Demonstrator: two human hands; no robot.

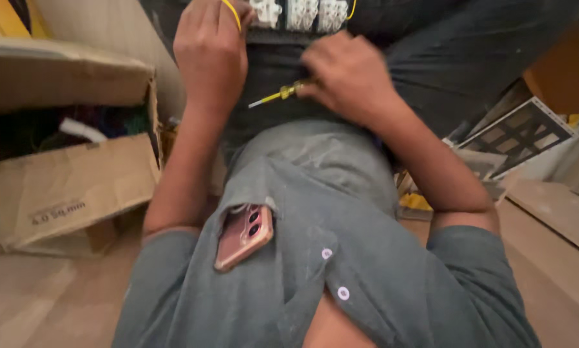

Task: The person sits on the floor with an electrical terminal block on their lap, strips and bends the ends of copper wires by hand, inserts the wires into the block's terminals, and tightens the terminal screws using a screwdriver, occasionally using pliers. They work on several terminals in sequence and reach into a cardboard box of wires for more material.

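Close against the person's lap, room is tight: a torn brown cardboard box (64,180) lies open at the left with dark tangled contents I cannot make out, and flat boards with a black-and-white lattice panel (518,132) crowd the right. At the far edge a white ribbed terminal block (299,13) rests on the dark trousers, where the left hand (209,55), fingers curled, pinches a thin yellow wire (232,13). Just right of it, the right hand (350,74) is fisted around a small yellow-handled screwdriver (279,95), its tip pointing left, while a pink phone (244,235) sits in the grey shirt pocket nearby.
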